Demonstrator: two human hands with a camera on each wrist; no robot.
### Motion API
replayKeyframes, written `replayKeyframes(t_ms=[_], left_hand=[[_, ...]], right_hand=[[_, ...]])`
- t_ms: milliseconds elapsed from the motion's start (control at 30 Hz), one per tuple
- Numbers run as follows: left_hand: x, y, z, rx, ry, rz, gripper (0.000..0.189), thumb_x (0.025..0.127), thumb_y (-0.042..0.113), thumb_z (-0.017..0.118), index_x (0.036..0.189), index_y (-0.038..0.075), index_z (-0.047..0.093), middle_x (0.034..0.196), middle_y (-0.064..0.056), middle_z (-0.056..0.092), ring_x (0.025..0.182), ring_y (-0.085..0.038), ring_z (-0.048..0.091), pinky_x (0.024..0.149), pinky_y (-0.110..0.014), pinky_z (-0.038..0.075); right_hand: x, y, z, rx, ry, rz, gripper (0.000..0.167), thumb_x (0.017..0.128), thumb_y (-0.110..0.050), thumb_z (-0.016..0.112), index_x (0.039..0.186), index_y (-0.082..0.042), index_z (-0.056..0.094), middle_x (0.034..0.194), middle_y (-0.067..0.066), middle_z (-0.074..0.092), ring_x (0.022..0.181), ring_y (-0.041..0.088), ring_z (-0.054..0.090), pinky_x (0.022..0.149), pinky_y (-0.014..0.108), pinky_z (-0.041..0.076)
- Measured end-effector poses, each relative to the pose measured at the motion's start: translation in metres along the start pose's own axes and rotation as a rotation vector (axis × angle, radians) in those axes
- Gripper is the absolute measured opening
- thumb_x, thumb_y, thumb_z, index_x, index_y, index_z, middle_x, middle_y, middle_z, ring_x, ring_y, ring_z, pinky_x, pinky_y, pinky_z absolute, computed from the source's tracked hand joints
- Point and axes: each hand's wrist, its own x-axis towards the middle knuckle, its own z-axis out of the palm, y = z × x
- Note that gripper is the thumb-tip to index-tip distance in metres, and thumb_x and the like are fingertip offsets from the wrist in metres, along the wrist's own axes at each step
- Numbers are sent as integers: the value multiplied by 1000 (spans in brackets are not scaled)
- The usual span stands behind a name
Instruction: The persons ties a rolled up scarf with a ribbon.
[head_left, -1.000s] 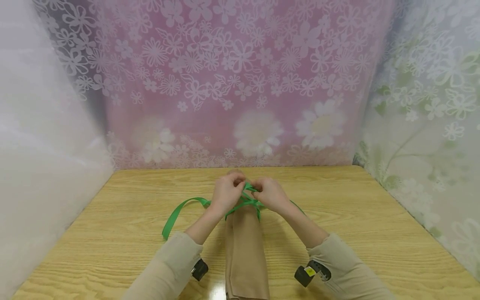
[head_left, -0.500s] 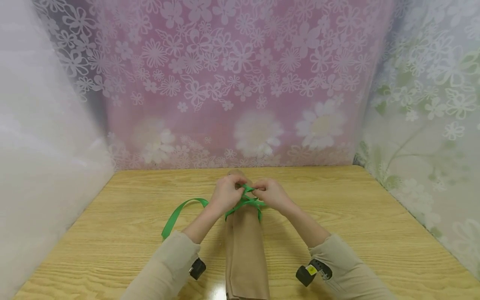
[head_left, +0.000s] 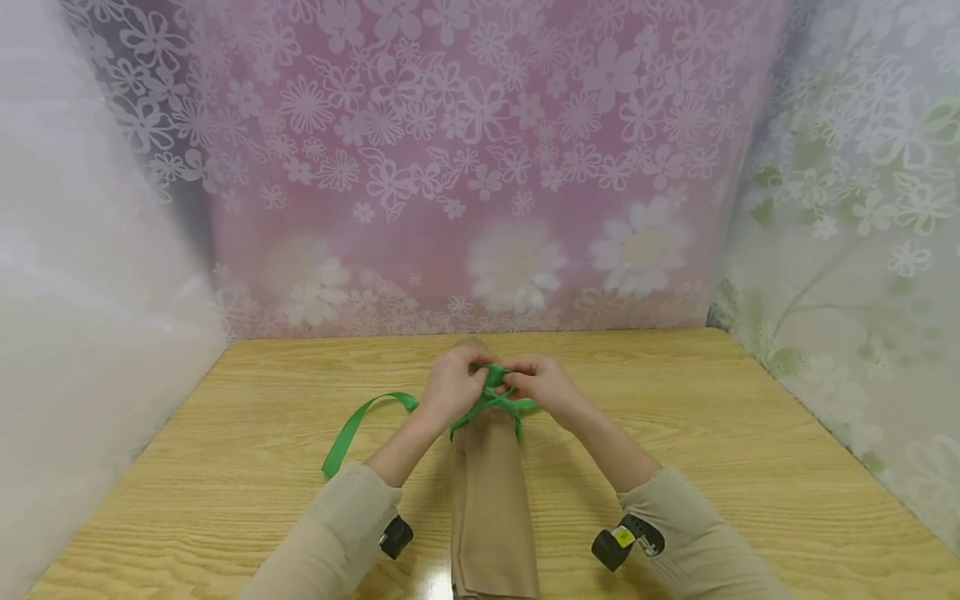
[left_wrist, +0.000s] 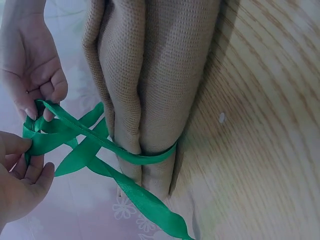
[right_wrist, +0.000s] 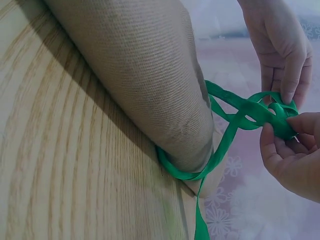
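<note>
A rolled bundle of brown woven cloth (head_left: pixel 497 508) lies lengthwise on the wooden table. Green ribbon (left_wrist: pixel 132 156) wraps around it near its far end, crossing on top. Above that crossing, my left hand (head_left: pixel 453 385) pinches a raised loop of the ribbon between thumb and fingers. Facing it from the other side, my right hand (head_left: pixel 546 387) pinches the same looped part, fingertips close to the left ones. In the right wrist view the loops (right_wrist: pixel 280 117) bunch between both hands' fingertips. One loose ribbon tail (head_left: pixel 352 433) curves onto the table at the left.
The wooden table (head_left: pixel 645 367) extends to both sides of the bundle. A pink flowered sheet (head_left: pixel 480 167) hangs behind it, with pale sheets at left and right. Each sleeve carries a black wrist camera, such as the one on the right (head_left: pixel 613 546).
The ribbon between my fingertips has opened into a broader loop. My right fingers have shifted slightly leftward over it, while my left hand stays nearly in place. The bundle has not moved.
</note>
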Motion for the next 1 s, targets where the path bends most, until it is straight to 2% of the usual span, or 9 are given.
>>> replayKeyframes(t_ms=[100,300,433,633,867,1000], left_hand=[[0,0,0,15,8,16,15,87,-7,56,99,-4,65,96,-13,63,67,-22,63,56,-17,50],[-1,0,-1,66,26,42,15,86,-7,59,98,-4,66,97,-12,63,79,-18,62,65,-17,51],[-1,1,0,89,30,55,14,85,-6,60,97,-5,66,95,-13,63,79,-19,61,64,-17,50],[-1,1,2,81,37,47,13,85,-5,61,96,-4,67,94,-12,64,76,-18,59,61,-18,49],[1,-1,4,82,36,46,13,85,-5,60,94,-2,69,93,-9,65,70,-14,56,59,-18,48],[1,-1,5,81,34,41,13,85,-4,61,94,-1,69,94,-9,65,74,-15,59,61,-19,49]], right_hand=[[0,-1,0,-15,-12,-20,27,93,-4,49,115,9,59,95,19,64,86,25,62,86,50,47],[0,-2,1,-56,-19,-18,31,93,-2,47,120,10,55,93,15,65,80,24,63,78,47,51],[0,-2,2,-64,-9,19,34,90,0,46,122,10,52,87,17,67,72,22,64,74,48,52],[0,-3,5,-95,30,67,35,87,0,48,121,10,52,78,14,67,67,24,65,73,52,51],[1,-2,8,-174,71,101,35,86,0,49,119,10,52,72,13,65,69,36,64,69,46,54],[3,1,9,-198,77,119,32,87,1,50,118,10,55,66,11,62,64,32,63,66,42,55]])
